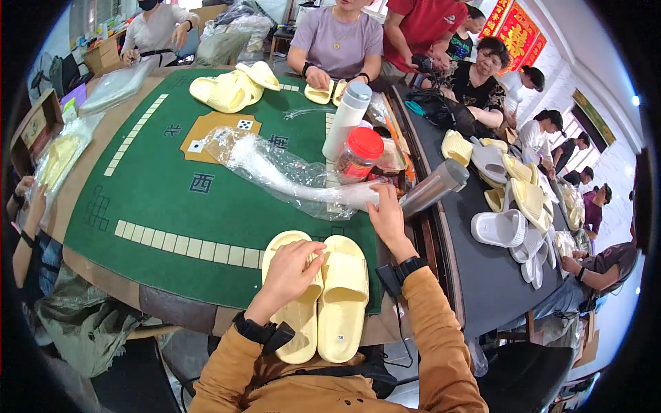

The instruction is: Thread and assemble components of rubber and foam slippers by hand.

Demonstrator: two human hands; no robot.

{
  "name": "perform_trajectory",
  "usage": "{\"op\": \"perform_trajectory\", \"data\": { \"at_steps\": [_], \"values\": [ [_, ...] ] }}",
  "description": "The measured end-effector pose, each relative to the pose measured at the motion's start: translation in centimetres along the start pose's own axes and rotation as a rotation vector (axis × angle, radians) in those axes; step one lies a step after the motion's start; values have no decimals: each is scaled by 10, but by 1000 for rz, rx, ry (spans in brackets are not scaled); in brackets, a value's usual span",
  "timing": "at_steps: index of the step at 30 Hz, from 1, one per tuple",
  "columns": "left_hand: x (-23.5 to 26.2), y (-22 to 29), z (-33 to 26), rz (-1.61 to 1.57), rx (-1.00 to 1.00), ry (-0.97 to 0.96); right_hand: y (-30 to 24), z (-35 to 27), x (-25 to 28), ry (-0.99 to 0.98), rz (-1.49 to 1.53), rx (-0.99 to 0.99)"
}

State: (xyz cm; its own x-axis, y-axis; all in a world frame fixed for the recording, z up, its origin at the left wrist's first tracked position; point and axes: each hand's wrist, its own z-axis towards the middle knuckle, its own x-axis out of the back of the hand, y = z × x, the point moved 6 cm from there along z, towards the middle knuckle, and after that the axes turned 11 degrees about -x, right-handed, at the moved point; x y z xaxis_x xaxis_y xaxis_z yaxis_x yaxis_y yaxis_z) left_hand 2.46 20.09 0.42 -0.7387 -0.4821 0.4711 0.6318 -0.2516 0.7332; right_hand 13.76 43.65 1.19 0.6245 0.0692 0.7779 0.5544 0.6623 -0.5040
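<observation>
Left hand [289, 272] presses flat, fingers curled, on the pale yellow slippers [320, 296] at the green bench's [158, 199] near edge; right hand [387, 217] pinches the clear plastic bag [289, 175] just beyond.

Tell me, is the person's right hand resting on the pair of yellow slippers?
No, the right hand reaches a clear plastic bag on the green table; the left hand rests on the yellow slippers.
</observation>
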Motion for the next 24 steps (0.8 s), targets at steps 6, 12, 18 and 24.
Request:
{"op": "perform_trajectory", "data": {
  "at_steps": [6,12,18,24],
  "values": [
    [1,4,1,37,31,-55,29,-11,6,34,10,14],
    [2,2,3,57,-45,-25,17,-12,6,34,29,-17],
    [-1,3,2,41,11,-65,5,-5,-7,77,9,64],
    [-2,3,2,5,10,-21,6,4,-18,79,-52,50]
  ]
}}
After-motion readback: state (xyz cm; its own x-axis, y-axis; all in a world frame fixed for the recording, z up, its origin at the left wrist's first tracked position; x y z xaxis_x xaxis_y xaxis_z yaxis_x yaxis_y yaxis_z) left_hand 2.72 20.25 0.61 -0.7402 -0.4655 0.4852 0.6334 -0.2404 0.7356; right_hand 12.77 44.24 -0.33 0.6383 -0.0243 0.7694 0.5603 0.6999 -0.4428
